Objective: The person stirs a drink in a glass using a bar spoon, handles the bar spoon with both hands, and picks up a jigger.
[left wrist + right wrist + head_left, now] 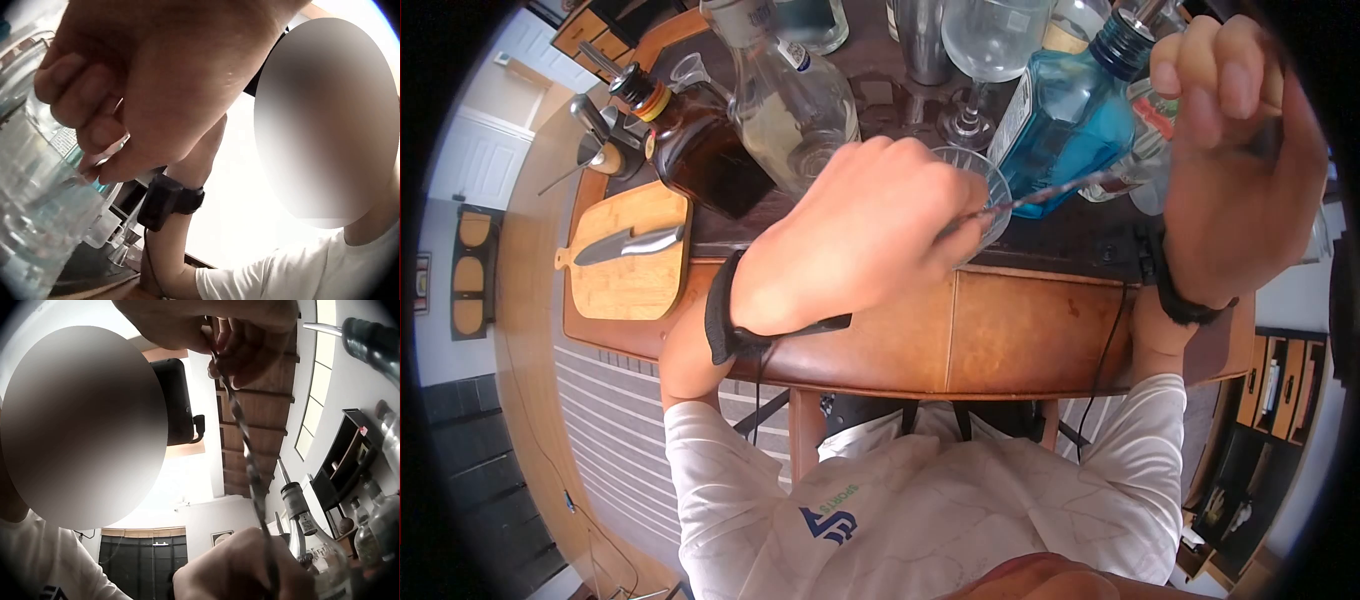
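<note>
A twisted-shaft bar spoon [1055, 192] slants between my two hands. My left hand [870, 225] is over a clear cut glass [998, 205] at the table's near side, gripping the spoon low down between thumb and fingers. In the left wrist view, this glass [37, 212] stands just beside the fingertips. Higher up and to the right, my right hand [1245, 150] has its fingers curled. The right wrist view shows that hand [244, 344] pinching the upper end of the spoon [247, 450]. My left hand hides part of the glass in the head view.
A blue bottle [1065, 130] stands right behind the glass. A brown bottle with a pourer [710, 150] and a clear bottle [790, 110] are at the left. A knife [630, 244] lies on a wooden cutting board [625, 290]. A stemmed glass [990, 45] stands farther back.
</note>
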